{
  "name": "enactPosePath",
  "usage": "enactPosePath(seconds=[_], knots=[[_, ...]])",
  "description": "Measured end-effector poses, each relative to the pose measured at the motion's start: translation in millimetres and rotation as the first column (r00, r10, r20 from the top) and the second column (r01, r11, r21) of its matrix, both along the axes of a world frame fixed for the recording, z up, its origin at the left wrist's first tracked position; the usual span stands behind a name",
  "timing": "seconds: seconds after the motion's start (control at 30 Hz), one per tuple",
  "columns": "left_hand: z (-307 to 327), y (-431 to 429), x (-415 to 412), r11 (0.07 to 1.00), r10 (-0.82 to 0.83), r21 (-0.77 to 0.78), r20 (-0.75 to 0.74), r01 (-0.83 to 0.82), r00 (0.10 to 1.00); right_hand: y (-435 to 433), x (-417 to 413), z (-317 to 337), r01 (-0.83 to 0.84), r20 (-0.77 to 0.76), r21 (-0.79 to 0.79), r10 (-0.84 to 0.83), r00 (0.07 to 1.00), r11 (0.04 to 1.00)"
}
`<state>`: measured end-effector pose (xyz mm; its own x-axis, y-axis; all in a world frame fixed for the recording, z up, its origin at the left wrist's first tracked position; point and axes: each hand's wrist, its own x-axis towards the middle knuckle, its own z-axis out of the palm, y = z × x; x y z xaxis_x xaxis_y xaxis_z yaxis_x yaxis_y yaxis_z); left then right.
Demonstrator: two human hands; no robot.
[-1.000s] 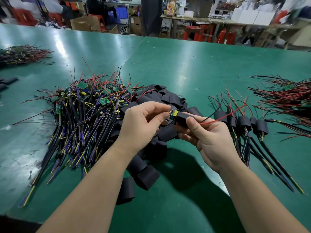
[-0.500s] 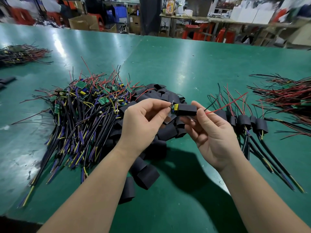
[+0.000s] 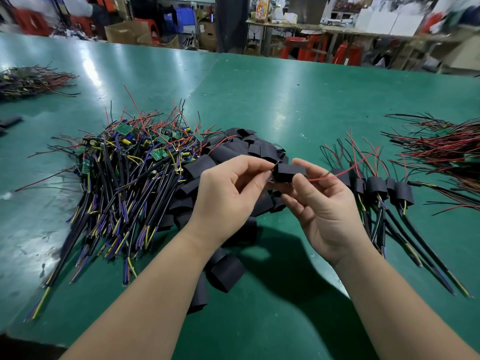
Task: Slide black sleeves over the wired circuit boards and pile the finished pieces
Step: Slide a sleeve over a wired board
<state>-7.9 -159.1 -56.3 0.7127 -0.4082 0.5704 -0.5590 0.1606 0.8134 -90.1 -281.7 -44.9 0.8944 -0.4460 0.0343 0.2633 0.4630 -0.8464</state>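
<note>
A wide green table (image 3: 285, 100) fills the view; it is shiny, with scuffed pale patches at 8 o'clock. In the middle, the left hand (image 3: 228, 193) pinches one end of a black sleeve (image 3: 288, 172), and the right hand (image 3: 327, 211) grips its other end with thumb and curled fingers. A red wire (image 3: 345, 170) sticks out toward 3 o'clock. At 9 o'clock lies a big heap of wired boards (image 3: 124, 178). Loose sleeves (image 3: 249, 149) sit at 12 o'clock, just behind the hands. The finished pieces (image 3: 384, 190) lie at 3 o'clock. Past the table's far edge the room is blurry, with red stools (image 3: 311, 48) and cardboard boxes (image 3: 124, 32).
</note>
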Motion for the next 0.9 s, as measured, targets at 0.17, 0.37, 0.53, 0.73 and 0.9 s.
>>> enactPosePath(seconds=[0.17, 0.37, 0.53, 0.73, 0.9], knots=[[-2.4, -1.6, -0.9, 0.997, 0.053, 0.041, 0.121, -0.058, 0.991, 0.5, 1.1, -1.4, -0.002, 0.0, -0.001, 0.002, 1.0, 1.0], [-1.2, -1.0, 1.0, 0.995, 0.094, 0.022, 0.217, -0.101, 0.972, 1.8, 1.5, -1.4, -0.035, 0.007, 0.106, 0.034, 0.999, 0.994], [0.4, 1.9, 2.5, 0.989, 0.106, 0.061, 0.348, -0.135, 0.932, 0.9, 1.6, -1.6, -0.034, -0.002, 0.117, 0.034, 0.999, 0.993], [3.3, 4.6, 2.1, 0.975, 0.147, 0.08, 0.465, -0.207, 0.873, -1.7, -0.2, -0.5, -0.043, -0.005, 0.061, 0.044, 0.999, 0.997], [2.2, 6.1, 1.9, 0.963, 0.13, 0.129, 0.547, -0.237, 0.827, -2.0, -0.6, -1.0, 0.013, -0.035, -0.044, -0.014, 0.999, 0.999]])
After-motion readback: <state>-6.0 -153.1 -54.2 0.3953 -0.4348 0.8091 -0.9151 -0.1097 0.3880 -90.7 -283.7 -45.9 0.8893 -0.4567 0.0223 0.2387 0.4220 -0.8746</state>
